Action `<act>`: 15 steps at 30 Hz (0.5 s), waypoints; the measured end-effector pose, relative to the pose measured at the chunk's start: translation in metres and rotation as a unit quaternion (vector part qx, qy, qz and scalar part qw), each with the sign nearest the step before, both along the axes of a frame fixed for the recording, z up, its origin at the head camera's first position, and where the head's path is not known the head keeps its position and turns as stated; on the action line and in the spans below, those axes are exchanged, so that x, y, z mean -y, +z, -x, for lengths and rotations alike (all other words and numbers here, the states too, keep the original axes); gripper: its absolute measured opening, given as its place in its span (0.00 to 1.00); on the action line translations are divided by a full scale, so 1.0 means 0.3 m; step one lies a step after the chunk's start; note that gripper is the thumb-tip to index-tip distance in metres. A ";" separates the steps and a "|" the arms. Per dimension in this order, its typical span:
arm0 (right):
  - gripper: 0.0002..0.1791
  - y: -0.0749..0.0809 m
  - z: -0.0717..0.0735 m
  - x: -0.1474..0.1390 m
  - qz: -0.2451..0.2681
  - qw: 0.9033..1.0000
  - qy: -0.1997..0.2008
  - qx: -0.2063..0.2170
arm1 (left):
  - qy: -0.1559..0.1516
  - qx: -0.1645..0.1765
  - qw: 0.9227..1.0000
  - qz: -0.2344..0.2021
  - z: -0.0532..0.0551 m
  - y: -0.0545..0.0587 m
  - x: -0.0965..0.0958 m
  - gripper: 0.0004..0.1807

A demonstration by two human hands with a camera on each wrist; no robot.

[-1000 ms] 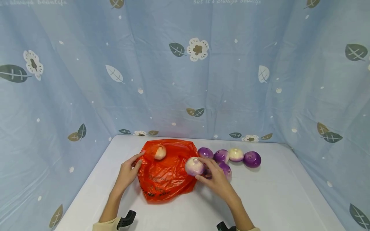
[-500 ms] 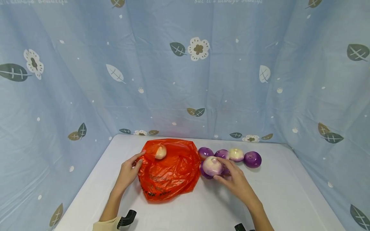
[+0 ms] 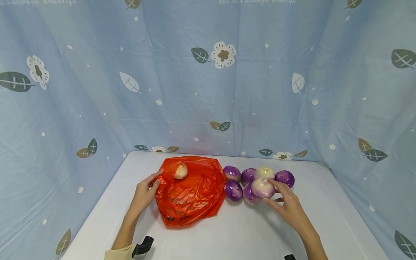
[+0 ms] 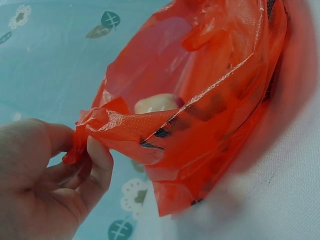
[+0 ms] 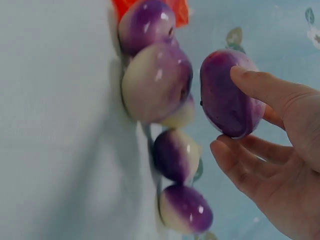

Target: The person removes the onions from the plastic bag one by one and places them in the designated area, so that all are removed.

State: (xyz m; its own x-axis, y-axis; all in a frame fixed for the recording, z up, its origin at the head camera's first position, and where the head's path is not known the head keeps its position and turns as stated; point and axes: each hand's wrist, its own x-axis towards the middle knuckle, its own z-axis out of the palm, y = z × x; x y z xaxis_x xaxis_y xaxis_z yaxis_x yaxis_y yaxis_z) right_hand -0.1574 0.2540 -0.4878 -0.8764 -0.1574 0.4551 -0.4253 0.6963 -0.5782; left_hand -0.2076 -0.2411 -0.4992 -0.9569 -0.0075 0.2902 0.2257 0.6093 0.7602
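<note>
My left hand (image 3: 144, 193) pinches the rim of a red plastic bag (image 3: 191, 198) between thumb and fingers; the left wrist view shows the bag's mouth held apart. Inside the bag lies a pale onion (image 4: 159, 103). My right hand (image 3: 290, 207) holds a glossy white-and-purple onion (image 3: 262, 188) by its sides, raised above the table. In the right wrist view, the purple underside of this held onion (image 5: 225, 95) faces the camera, apart from the others. Just below and behind it are a purple onion (image 3: 249, 196) and a pale onion (image 3: 265, 172), both partly hidden.
Further onions sit right of the bag: two near its edge, one purple onion (image 3: 233, 190) in front and another purple onion (image 3: 231, 173) behind. A dark purple onion (image 3: 284, 178) marks the row's right end. The white table (image 3: 227, 238) meets a blue patterned curtain (image 3: 208, 90).
My right hand has carried the onion to the right, away from the bag and over the row of onions. My left hand stays at the bag's rim.
</note>
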 end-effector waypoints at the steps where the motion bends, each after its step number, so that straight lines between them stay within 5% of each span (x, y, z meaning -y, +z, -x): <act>1: 0.36 -0.004 -0.003 -0.012 -0.002 1.000 -0.005 0.001 | -0.001 -0.002 1.000 0.000 0.001 0.000 0.000 0.20; 15: 0.36 -0.077 -0.019 -0.109 -0.026 0.997 -0.057 0.038 | -0.001 -0.003 1.000 0.003 0.001 0.001 0.003 0.20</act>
State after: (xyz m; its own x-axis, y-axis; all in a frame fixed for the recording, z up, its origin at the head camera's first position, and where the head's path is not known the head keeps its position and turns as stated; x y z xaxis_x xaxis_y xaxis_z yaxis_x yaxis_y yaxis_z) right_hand -0.1517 0.2866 -0.5109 -0.9214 -0.0765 0.3811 -0.2985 0.7670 -0.5679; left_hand -0.2079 -0.2420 -0.4990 -0.9553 -0.0044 0.2956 0.2310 0.6128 0.7557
